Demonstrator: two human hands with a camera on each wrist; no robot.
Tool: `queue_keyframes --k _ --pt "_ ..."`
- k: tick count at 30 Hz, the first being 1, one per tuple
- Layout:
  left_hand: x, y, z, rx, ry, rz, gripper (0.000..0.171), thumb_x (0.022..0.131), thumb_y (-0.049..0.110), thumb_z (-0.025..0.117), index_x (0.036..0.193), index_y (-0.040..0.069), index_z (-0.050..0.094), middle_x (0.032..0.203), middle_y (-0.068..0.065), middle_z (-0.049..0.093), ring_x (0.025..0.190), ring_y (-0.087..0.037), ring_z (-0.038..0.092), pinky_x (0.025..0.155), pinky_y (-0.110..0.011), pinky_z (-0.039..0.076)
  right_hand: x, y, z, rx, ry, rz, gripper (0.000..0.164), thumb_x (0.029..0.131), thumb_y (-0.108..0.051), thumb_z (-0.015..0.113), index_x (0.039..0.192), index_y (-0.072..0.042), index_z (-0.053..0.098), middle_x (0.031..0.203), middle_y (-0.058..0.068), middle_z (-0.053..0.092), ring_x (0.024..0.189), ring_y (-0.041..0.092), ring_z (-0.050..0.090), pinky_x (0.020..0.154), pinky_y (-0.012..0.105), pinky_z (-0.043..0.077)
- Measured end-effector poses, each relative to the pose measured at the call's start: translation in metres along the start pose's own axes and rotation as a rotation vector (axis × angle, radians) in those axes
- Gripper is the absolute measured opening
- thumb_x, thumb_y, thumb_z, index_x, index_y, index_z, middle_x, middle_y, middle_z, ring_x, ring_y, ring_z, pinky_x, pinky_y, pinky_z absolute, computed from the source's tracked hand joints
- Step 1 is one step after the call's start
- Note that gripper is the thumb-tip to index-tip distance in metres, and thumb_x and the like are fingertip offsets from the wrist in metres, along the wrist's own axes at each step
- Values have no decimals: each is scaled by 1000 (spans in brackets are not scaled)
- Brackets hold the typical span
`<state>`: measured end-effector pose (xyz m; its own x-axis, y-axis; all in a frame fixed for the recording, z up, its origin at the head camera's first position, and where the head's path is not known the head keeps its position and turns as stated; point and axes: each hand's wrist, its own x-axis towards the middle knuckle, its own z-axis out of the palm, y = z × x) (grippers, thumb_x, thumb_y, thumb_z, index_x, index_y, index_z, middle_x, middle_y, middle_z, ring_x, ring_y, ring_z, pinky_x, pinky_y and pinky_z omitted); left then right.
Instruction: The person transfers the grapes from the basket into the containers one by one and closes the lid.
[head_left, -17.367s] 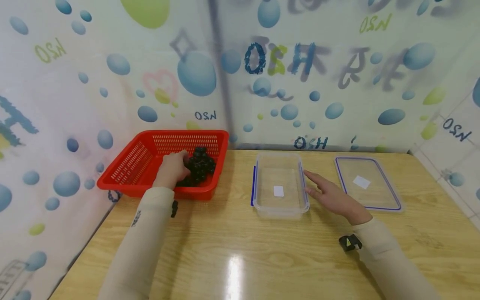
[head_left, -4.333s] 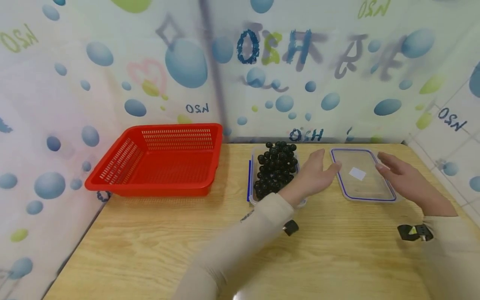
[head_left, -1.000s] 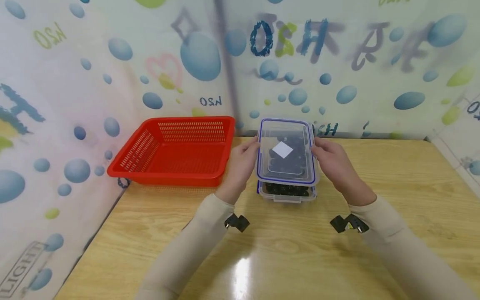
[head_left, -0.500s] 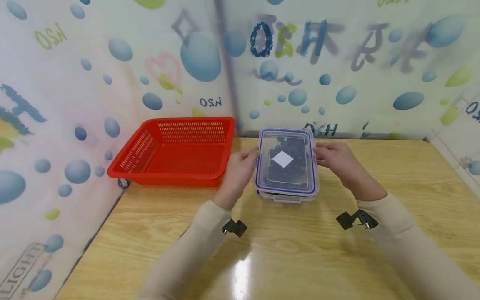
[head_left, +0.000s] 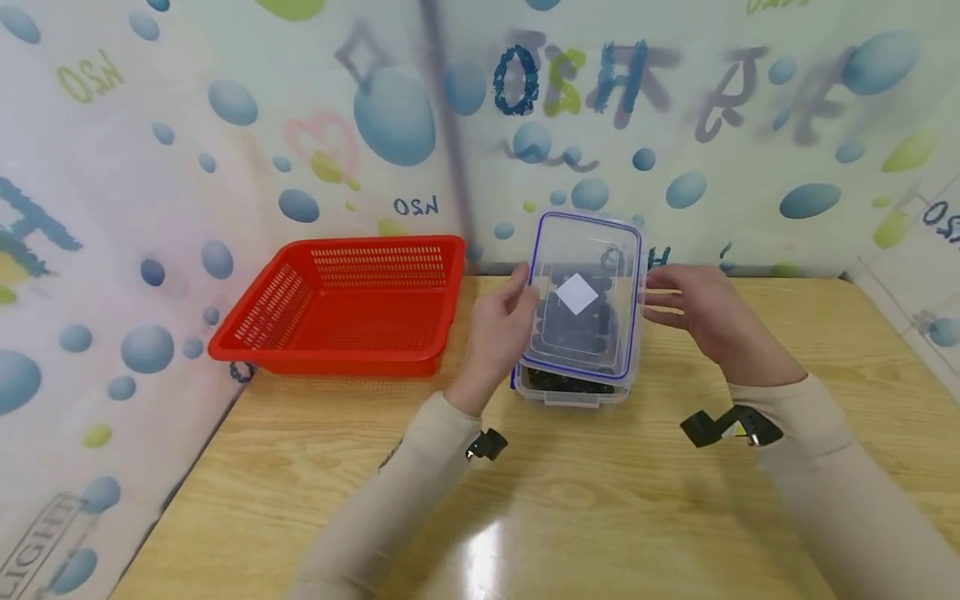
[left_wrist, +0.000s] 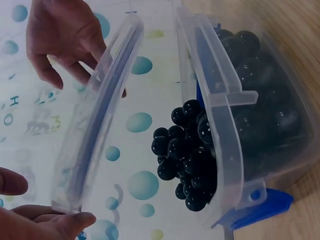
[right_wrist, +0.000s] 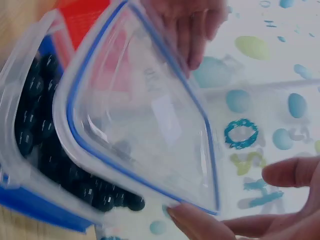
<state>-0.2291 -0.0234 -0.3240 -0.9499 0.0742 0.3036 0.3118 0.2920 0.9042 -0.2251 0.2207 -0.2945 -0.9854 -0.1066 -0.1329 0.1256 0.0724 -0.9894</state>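
Observation:
In the head view, a clear plastic lid (head_left: 581,250) with a blue seal and a white label is tilted up over a clear food box (head_left: 572,398). My left hand (head_left: 501,337) grips the lid's left edge. My right hand (head_left: 705,317) is at the lid's right edge, fingers extended and touching or very near it. In the right wrist view, the right thumb (right_wrist: 290,171) stands apart from the lid. Black grapes (left_wrist: 185,155) fill the box and bulge past its rim in the left wrist view. The raised lid covers most of them in the head view.
A red plastic basket (head_left: 352,362) with slotted sides stands left of the box on the wooden table (head_left: 360,483). Behind them rises a wall covering (head_left: 300,75) printed with bubbles. A blue side flap (left_wrist: 265,207) hangs folded out from the box.
The lid moved from the table at right onto the grape-filled box, lay nearly flat half a second ago, and is now lifted and tilted. Earlier, the grapes went from basket to box.

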Motion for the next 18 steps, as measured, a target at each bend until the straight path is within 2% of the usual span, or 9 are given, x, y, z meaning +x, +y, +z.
queue_keyframes --k 3,5,7,9,11,12,14,16,18 --pt "1 5 4 4 -18 29 47 102 18 52 145 2 41 121 -13 66 66 -15 55 55 -17 42 -5 -6 -1 39 39 -50 36 103 -32 48 123 -6 61 133 11 46 116 23 51 92 29 49" --pt "0 8 4 23 -30 50 53 103 22 50 149 2 33 111 -15 67 55 -20 38 49 -27 35 -10 -11 4 47 63 -88 39 103 -31 50 131 -6 60 143 11 42 123 27 45 100 33 44" --pt "0 13 4 63 -44 75 58 105 28 45 153 3 25 84 -12 59 54 -20 37 50 -29 35 -15 -14 9 63 83 -134 45 103 -28 50 139 0 52 153 9 33 132 28 39 107 38 36" --pt "0 18 2 105 -70 99 63 106 36 37 155 4 15 81 -11 52 55 -20 36 54 -30 36 -21 -16 15 107 102 -196 55 103 -24 50 146 8 37 160 10 23 139 29 32 111 42 28" --pt "1 22 0 126 -104 120 65 107 41 30 155 3 9 114 -14 61 76 -16 55 72 -25 46 -25 -13 19 186 132 -287 53 103 -18 50 147 7 35 160 12 23 141 28 30 111 38 28" --pt "2 23 -2 131 -126 125 66 107 44 26 155 3 7 118 -13 60 94 -13 60 84 -23 45 -27 -11 21 237 148 -342 52 102 -15 51 147 7 36 159 12 25 141 27 30 111 37 28" --pt "3 24 -3 127 -153 121 68 106 49 20 155 4 6 153 -9 37 133 -6 39 108 -22 29 -28 -7 25 337 183 -468 48 102 -10 49 146 7 38 154 16 33 140 28 34 110 34 30" --pt "4 23 -4 77 -160 110 68 105 51 16 157 8 13 160 0 17 142 -3 16 114 -26 15 -27 -3 29 428 213 -581 42 102 -8 47 141 8 45 146 18 45 137 29 38 110 35 31" --pt "5 19 -4 -42 -173 119 66 105 50 11 157 8 14 161 0 17 143 -5 16 115 -27 15 -25 1 33 501 230 -673 36 102 -9 45 133 9 54 136 18 54 134 31 42 109 36 32"
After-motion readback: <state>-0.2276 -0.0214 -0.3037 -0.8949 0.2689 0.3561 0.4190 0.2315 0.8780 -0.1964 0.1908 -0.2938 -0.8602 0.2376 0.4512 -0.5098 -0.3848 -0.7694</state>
